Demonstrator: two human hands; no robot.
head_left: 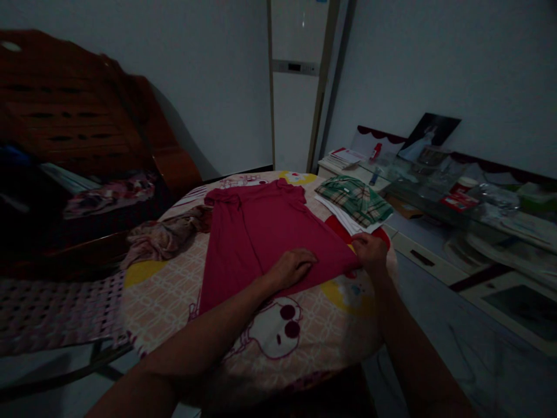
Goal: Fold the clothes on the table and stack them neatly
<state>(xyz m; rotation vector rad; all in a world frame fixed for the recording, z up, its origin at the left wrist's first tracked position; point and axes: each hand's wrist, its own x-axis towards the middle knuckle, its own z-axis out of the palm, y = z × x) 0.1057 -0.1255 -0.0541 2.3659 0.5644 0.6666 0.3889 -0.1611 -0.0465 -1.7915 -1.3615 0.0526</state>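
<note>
A dark pink T-shirt (256, 238) lies spread over the round table, its sleeves and collar at the far side and its hem towards me. My left hand (292, 268) rests on the shirt near the hem, open, with its fingers slightly bent. At the hem's right corner, my right hand (371, 251) has thumb and fingers closed on the cloth, drawing it out to the right. Just beyond that hand sits a folded green plaid garment (354, 197) on top of white folded cloth (337, 215). The shirt shows a few creases.
A patterned cloth (156, 325) with cartoon figures covers the table. Crumpled brownish fabric (167, 237) lies at its left edge. A wooden bench (78, 110) stands left, beside a woven seat (61, 313). To the right, a glass-topped cabinet (435, 255) holds papers, a cup and plastic bags.
</note>
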